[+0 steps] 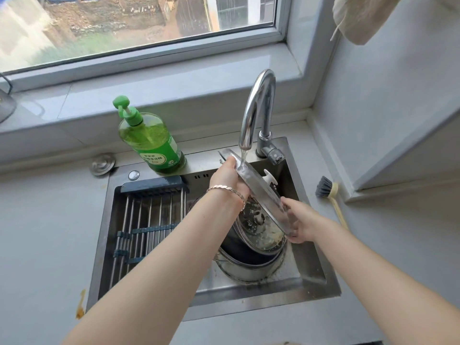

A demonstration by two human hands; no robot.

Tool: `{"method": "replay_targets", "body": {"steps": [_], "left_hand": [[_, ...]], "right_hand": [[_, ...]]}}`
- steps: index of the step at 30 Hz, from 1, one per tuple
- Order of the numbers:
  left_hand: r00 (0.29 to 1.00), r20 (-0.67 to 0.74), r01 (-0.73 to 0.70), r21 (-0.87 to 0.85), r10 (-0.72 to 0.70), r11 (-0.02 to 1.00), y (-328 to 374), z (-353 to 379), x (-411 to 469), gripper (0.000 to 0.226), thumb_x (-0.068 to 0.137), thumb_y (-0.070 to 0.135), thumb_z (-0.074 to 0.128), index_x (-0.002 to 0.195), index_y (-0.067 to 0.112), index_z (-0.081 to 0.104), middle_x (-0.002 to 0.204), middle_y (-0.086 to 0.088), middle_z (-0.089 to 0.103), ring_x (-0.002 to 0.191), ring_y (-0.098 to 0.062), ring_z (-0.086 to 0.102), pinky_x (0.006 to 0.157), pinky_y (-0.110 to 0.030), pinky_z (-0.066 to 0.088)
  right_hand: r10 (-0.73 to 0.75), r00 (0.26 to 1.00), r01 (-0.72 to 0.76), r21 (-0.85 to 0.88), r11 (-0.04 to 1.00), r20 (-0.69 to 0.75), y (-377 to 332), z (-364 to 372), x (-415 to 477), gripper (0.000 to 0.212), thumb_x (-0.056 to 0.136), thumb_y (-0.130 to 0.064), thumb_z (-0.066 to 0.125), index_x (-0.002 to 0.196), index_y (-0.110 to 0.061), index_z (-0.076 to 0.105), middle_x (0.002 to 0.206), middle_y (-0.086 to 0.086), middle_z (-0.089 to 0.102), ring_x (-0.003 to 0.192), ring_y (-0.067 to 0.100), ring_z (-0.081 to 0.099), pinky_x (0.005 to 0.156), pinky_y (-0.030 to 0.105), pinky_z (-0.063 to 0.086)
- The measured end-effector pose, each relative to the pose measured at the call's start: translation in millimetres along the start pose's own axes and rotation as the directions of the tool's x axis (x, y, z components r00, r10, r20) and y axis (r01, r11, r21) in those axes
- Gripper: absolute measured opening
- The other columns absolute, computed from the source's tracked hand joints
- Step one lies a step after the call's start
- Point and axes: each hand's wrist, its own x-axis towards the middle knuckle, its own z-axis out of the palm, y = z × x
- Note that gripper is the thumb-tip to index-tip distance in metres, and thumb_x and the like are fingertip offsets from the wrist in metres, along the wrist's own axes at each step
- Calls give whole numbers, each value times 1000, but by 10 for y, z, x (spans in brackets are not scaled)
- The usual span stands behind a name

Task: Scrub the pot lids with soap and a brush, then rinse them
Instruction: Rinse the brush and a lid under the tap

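The left hand [227, 179] and the right hand [301, 220] both grip the rim of a pot lid [261, 188], tilted over the sink [311, 277]. Water from the tap [256, 108] runs onto it. The brush [328, 192] lies on the counter [373, 245].

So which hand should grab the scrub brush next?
Probably the right hand: the grey-bristled brush with a pale handle lies on the counter just right of it, while the left hand can keep the glass steel-rimmed lid held.
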Motion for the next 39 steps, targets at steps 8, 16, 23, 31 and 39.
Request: {"method": "replay_targets", "body": {"steps": [8,16,23,31,39], "left_hand": [[1000,7,26,129,-28,991,301,-498,-180,29,101,19,35,112,-1,52,110,-19,62,106,-32,60,97,-51,44],[980,-197,54,139,-26,989,642,-1207,-221,30,102,17,27,101,-2,51,128,-14,55,105,-27,56,88,-43,42],[950,-300,169,273,-83,947,515,-1502,-166,17,99,21,40,106,9,49,108,-11,62,89,-30,60,80,-47,45],[960,-280,185,606,-10,774,119,-1421,-19,6,87,7,58,90,4,53,81,-9,57,68,-19,54,59,-30,49],[998,-20,-13,839,55,544,-144,-1211,-97,25,80,13,68,88,12,44,80,-5,54,77,-22,57,84,-48,54]], "right_hand": [[-4,999,1,106,994,36,30,167,250,40,85,-52,57,99,-15,60,90,4,69,92,24,62,94,42,45],[-255,963,247,-96,964,-88,-131,627,199,54,85,-45,57,119,-3,55,111,9,61,99,27,59,88,33,48],[-496,864,390,-511,766,-84,-271,718,105,52,89,-56,39,95,-8,56,97,9,59,103,30,56,87,35,42],[-379,914,264,-501,824,-142,495,53,228,65,90,-63,29,115,-8,52,113,11,58,103,29,54,92,44,48],[-217,957,95,-495,864,-194,779,-147,300,69,95,-55,17,133,-5,47,134,16,51,121,33,48,103,46,40]]}}
